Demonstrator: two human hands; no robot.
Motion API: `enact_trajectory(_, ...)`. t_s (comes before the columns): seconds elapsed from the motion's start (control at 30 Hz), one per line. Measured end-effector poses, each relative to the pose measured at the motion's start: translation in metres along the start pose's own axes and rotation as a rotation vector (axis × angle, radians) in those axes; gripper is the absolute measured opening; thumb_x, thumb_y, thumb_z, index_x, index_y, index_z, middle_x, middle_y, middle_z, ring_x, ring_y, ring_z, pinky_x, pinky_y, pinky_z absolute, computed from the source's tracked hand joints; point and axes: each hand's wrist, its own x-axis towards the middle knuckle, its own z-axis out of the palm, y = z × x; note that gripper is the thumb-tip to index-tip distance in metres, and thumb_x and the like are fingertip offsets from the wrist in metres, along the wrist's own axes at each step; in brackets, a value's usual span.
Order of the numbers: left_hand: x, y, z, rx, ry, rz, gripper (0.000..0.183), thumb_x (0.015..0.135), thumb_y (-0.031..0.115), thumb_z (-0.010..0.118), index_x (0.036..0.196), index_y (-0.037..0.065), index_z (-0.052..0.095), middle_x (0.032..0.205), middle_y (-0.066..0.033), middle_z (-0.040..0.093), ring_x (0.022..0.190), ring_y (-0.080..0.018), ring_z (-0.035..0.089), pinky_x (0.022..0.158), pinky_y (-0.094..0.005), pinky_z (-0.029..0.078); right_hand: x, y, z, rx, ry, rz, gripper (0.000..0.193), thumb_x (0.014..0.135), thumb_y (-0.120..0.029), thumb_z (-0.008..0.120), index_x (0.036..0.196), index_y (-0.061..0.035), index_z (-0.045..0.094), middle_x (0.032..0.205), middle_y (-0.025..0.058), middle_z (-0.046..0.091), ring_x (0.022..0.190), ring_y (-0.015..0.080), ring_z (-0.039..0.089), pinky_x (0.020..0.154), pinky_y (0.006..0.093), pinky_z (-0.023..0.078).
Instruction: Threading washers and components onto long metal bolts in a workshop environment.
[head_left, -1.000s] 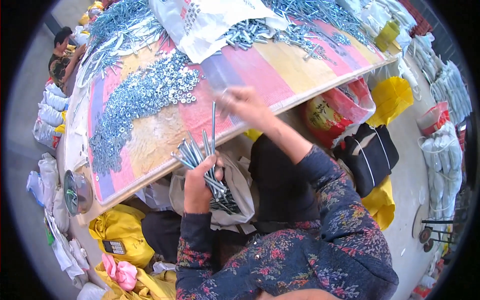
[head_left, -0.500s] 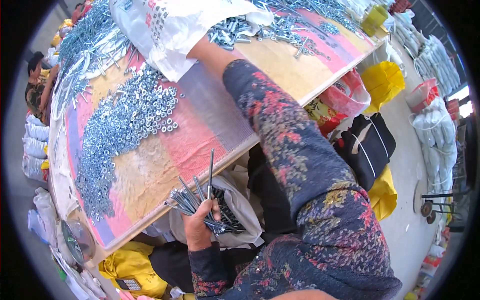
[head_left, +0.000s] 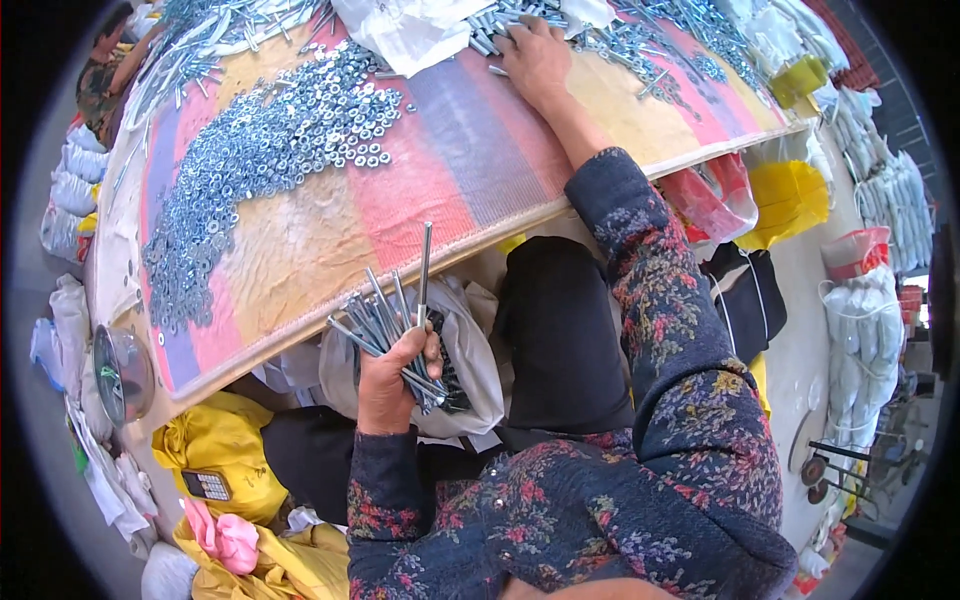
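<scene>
A bundle of long metal bolts (head_left: 378,322) is gripped in my left hand (head_left: 388,385), their shafts fanning upward and to the left over an opened whitish sack (head_left: 478,385) at the table's front edge. Dark pieces show inside that sack, too unclear to name. At the far side of the table, my right hand (head_left: 540,65) lies over a heap of short metal sleeves (head_left: 484,38), fingers spread and touching them. A white plastic bag (head_left: 405,30) lies just left of that hand. A broad spread of metal nuts (head_left: 290,130) covers the table's left part, with flat washers (head_left: 180,292) at its near end.
The table (head_left: 440,180) has a striped cloth cover and a wooden edge. More long bolts (head_left: 200,50) lie at the far left, near another person (head_left: 100,80). A metal bowl (head_left: 122,375) stands by the left corner. Yellow sacks (head_left: 225,440) and a calculator (head_left: 207,485) are below.
My right hand has come out from beneath the white bag and now rests bare on the sleeves. The left hand still holds the bolts. The whole view has shifted.
</scene>
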Motion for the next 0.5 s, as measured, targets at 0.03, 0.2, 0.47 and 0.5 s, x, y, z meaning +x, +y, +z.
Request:
enact_trajectory(0.03, -0.003, -0.001, -0.004, -0.001, -0.006, 0.001, 0.015, 0.085, 0.005, 0.06, 0.097, -0.004, 0.057, 0.073, -0.0118, 0.059, 0.053, -0.0179, 0.058, 0.049, -0.0268, 0.049, 0.002, -0.01, -0.009, 0.01, 0.001, -0.001, 0.023, 0.082, -0.033, 0.064, 0.083, -0.0108, 0.069, 0.1, 0.0077, 0.067, 0.081, 0.0338, 0.061, 0.074, 0.0427, 0.05)
enact_trajectory(0.2, -0.015, 0.0, -0.004, 0.021, -0.001, 0.049, 0.016, 0.087, 0.009, 0.06, 0.098, -0.002, 0.059, 0.075, -0.0111, 0.062, 0.054, -0.017, 0.059, 0.049, -0.0265, 0.05, -0.002, -0.046, -0.066, 1.107, -0.517, 0.739, 0.019, 0.095, -0.025, 0.056, 0.096, -0.0071, 0.063, 0.087, 0.0149, 0.068, 0.058, 0.0145, 0.052, 0.055, 0.0236, 0.044)
enact_trajectory(0.47, -0.016, 0.002, -0.015, 0.07, 0.093, 0.162, 0.018, 0.089, 0.013, 0.062, 0.1, -0.001, 0.059, 0.078, -0.0092, 0.063, 0.054, -0.0151, 0.06, 0.046, -0.0226, 0.05, -0.032, -0.121, -0.132, 2.007, -0.906, 0.828, 0.025, 0.1, -0.013, 0.045, 0.122, -0.0011, 0.048, 0.1, 0.0241, 0.066, 0.059, 0.0101, 0.05, 0.055, 0.0194, 0.044)
enact_trajectory(0.5, -0.017, 0.004, -0.017, 0.077, 0.119, 0.181, 0.017, 0.088, 0.013, 0.063, 0.098, -0.001, 0.06, 0.077, -0.0092, 0.063, 0.054, -0.0147, 0.06, 0.045, -0.0222, 0.049, -0.035, -0.134, -0.139, 1.966, -0.873, 0.898, 0.024, 0.1, -0.012, 0.047, 0.119, 0.0005, 0.051, 0.098, 0.0233, 0.066, 0.062, 0.011, 0.055, 0.057, 0.0196, 0.048)
